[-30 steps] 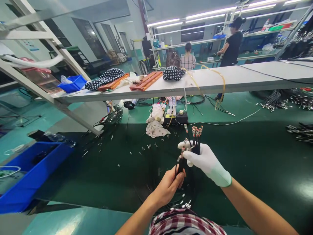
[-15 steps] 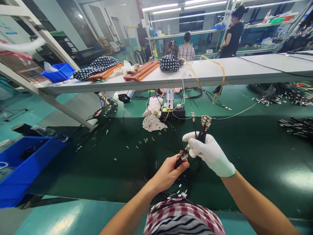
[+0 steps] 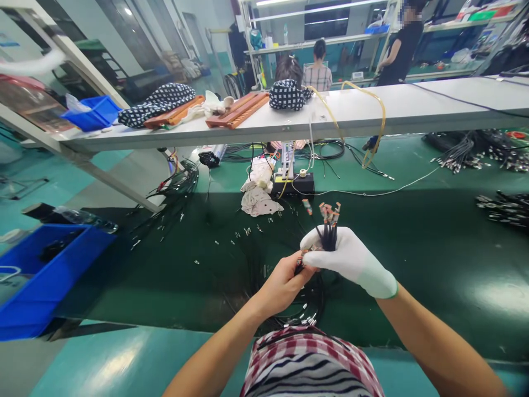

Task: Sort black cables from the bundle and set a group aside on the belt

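Observation:
My right hand (image 3: 351,259), in a white glove, grips a bundle of thin black wires (image 3: 329,234) whose orange-tipped terminals (image 3: 328,211) stick up above the fist. My bare left hand (image 3: 283,284) pinches the end of one black wire (image 3: 303,259) right beside the gloved fingers. The two hands touch over the dark green belt (image 3: 413,248). More black wire with metal ends (image 3: 308,318) loops down toward my lap.
A black box with cloth rags (image 3: 258,201) lies beyond the hands. Small metal terminals (image 3: 243,234) are scattered on the belt. A blue bin (image 3: 37,275) stands at the left, wire bundles (image 3: 502,207) at the right. A white shelf (image 3: 372,113) runs overhead; people work behind it.
The wire bundle in my right hand has dropped slightly and moved left. My left hand has closed in against the gloved fingers. The view has tilted down a little.

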`<state>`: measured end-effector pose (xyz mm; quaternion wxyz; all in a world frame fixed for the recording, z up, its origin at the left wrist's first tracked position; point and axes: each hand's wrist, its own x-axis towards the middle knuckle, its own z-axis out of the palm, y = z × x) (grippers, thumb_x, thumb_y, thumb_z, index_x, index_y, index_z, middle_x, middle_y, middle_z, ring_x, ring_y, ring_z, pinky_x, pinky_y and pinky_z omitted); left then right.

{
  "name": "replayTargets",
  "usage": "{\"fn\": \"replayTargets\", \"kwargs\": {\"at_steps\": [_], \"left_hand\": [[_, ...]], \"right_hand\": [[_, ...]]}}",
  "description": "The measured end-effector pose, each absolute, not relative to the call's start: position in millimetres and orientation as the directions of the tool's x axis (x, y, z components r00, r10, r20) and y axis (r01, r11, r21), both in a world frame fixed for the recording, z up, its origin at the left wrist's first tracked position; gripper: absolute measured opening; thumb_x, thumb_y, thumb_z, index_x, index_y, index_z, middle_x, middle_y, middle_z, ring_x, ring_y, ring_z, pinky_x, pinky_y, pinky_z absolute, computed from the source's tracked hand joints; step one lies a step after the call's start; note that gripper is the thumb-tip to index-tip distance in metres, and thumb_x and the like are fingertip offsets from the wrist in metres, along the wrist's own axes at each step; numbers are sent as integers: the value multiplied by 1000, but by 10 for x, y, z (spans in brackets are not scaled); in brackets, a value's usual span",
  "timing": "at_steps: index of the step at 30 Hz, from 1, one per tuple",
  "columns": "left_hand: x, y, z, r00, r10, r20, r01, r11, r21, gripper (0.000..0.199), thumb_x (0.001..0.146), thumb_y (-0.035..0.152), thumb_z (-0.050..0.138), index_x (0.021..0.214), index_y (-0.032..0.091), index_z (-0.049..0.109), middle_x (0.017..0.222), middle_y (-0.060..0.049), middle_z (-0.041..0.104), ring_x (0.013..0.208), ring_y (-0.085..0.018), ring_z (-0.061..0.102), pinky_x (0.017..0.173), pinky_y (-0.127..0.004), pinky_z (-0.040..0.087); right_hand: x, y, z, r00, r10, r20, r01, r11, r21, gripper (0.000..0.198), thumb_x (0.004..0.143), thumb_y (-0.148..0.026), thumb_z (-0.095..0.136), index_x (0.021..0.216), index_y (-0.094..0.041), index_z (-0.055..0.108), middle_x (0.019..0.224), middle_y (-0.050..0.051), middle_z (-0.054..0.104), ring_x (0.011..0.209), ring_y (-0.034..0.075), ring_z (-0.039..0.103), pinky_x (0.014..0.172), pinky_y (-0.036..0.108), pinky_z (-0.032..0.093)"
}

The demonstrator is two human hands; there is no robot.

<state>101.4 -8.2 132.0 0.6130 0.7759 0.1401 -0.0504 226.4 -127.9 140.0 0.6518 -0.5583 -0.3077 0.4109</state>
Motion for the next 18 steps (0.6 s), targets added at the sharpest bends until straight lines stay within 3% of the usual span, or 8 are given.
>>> {"fn": "replayTargets", "kwargs": {"at_steps": [3, 6, 9, 15, 18], "left_hand": [[1005, -84, 1321, 954, 179, -239, 276, -222, 935, 35, 91, 47, 48, 81, 14, 54, 64, 3, 39, 61, -9, 31, 58, -22, 32], [999, -82, 1345, 945, 178, -276, 313, -232, 921, 35, 92, 46, 48, 86, 13, 57, 64, 3, 39, 60, -9, 32, 58, -22, 31], [999, -75, 1369, 943, 182, -280, 316, -219, 923, 36, 92, 47, 49, 86, 13, 58, 64, 3, 40, 60, -8, 34, 59, -22, 32], [988, -103, 1393, 939, 192, -285, 321, -198, 926, 38, 92, 49, 48, 86, 12, 57, 63, 3, 38, 60, -8, 32, 54, -21, 29], [973, -125, 1373, 928, 200, -313, 349, -180, 920, 40, 91, 50, 49, 85, 12, 58, 60, 4, 36, 57, -8, 29, 52, -20, 28]], "right_hand": [[2276, -1279, 1434, 454, 889, -54, -140, 11, -990, 21, 71, -27, 74, 89, -16, 70, 81, 2, 66, 74, 13, 59, 69, 23, 48], [2327, -1280, 1456, 473, 876, -95, -249, 30, -968, 28, 76, -34, 68, 97, -15, 68, 69, 0, 61, 58, 9, 53, 55, 22, 45], [2355, -1268, 1451, 484, 869, -107, -277, 36, -960, 25, 79, -35, 64, 92, -14, 66, 59, -2, 55, 49, 7, 47, 47, 20, 40], [2321, -1227, 1456, 480, 871, -105, -236, 13, -972, 25, 72, -31, 71, 89, -13, 66, 75, 1, 62, 58, 8, 53, 54, 21, 46], [2301, -1204, 1465, 470, 877, -96, -217, 9, -976, 29, 69, -32, 75, 90, -13, 67, 73, 1, 61, 61, 9, 53, 56, 21, 46]]}}
